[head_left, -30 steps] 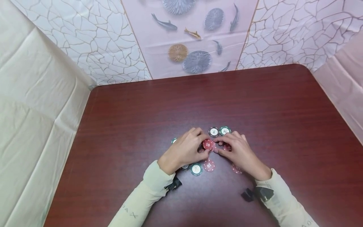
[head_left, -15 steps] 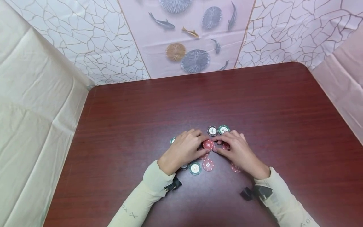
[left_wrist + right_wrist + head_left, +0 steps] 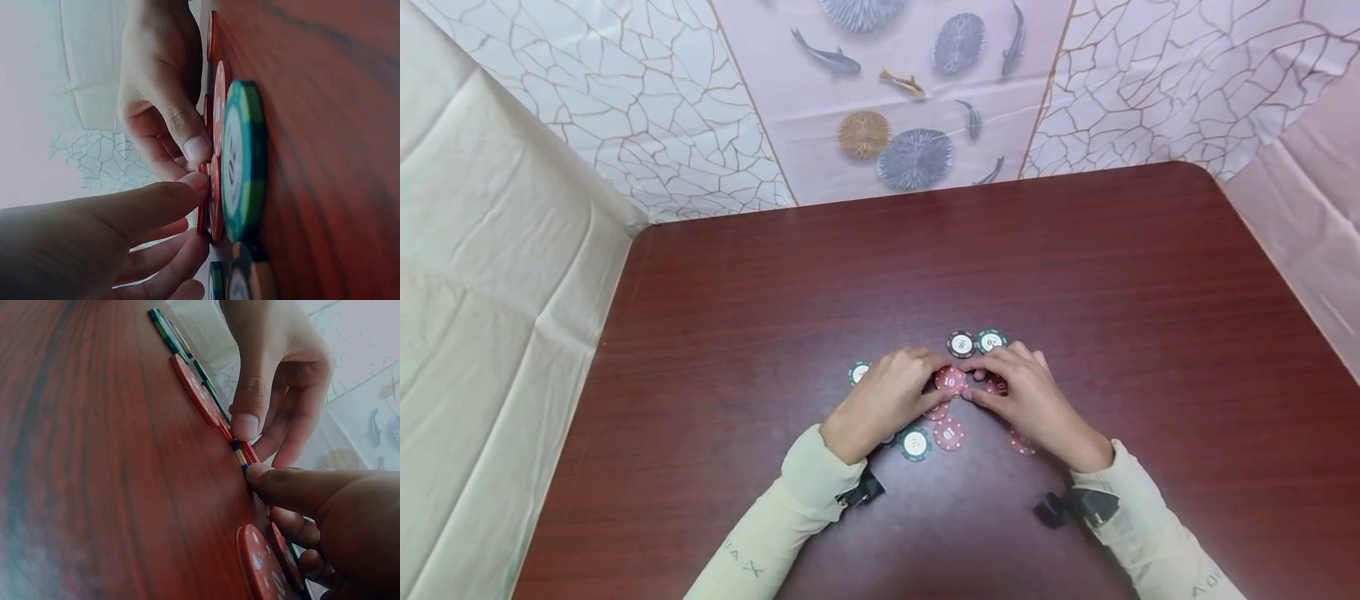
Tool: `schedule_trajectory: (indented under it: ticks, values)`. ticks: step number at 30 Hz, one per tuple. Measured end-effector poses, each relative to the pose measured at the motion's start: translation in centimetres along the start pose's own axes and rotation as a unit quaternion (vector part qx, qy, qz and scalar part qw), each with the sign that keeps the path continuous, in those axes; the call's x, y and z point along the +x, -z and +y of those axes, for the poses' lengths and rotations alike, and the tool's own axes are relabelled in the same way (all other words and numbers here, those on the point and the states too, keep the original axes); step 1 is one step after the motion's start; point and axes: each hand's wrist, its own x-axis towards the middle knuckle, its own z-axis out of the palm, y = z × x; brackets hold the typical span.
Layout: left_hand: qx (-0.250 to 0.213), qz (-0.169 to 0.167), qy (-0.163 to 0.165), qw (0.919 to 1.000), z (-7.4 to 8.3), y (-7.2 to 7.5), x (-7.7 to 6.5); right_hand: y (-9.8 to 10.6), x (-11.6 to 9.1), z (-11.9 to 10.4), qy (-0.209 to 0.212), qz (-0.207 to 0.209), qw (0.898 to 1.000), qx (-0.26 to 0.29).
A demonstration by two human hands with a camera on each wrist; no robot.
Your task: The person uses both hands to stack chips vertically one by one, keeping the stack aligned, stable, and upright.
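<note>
A red poker chip (image 3: 951, 380) marked 10 lies face up between both hands, over another chip whose dark and yellow edge (image 3: 240, 455) shows in the right wrist view. My left hand (image 3: 883, 402) pinches the red chip from the left with thumb and forefinger. From the right, my right hand (image 3: 1028, 404) holds its opposite edge the same way. Another red chip (image 3: 936, 411) sits partly under the left thumb. Nearer me lie a red chip (image 3: 949, 434) and a green chip (image 3: 915, 444). Past the hands are a black chip (image 3: 961, 344) and a green-rimmed chip (image 3: 991, 341).
A green chip (image 3: 858, 372) shows beyond the left hand. Under the right hand one red chip (image 3: 997, 384) is partly hidden, and another red chip (image 3: 1022, 442) lies near its wrist. The dark red table (image 3: 760, 308) ends at patterned cloth walls (image 3: 685, 108).
The upper red chip has settled flatter between the hands and lines up over what is beneath. My left hand's knuckles have dropped slightly, uncovering more of the green chip at left.
</note>
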Motion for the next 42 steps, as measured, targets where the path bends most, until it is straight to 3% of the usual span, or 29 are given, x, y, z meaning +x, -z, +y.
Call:
schedule_trajectory:
  ticks: [4, 19, 26, 31, 35, 42]
  values:
    - [-0.023, -0.005, 0.012, 0.9997, 0.3, -0.1, 0.1, 0.1, 0.0, -0.1, -0.004, 0.000, 1.000, -0.001]
    - [-0.033, 0.001, 0.023, 0.9992, 0.8, -0.4, -0.2, -0.2, -0.4, -0.1, -0.003, 0.001, 1.000, 0.002]
    - [-0.086, 0.000, 0.023, 0.9961, 0.5, -0.2, -0.2, -0.2, -0.4, -0.1, -0.006, 0.000, 1.000, 0.003]
    - [-0.109, 0.011, 0.022, 0.9937, 0.0, 0.6, -0.1, -0.2, -0.2, -0.1, -0.008, -0.005, 1.000, 0.003]
    - [-0.105, 0.019, 0.026, 0.9940, -0.6, 1.7, -0.1, -0.1, -0.1, -0.1, -0.008, -0.007, 1.000, 0.001]
    - [-0.077, 0.005, 0.058, 0.9953, -1.7, 4.1, -0.6, 0.0, 0.1, 0.0, -0.007, -0.006, 1.000, 0.003]
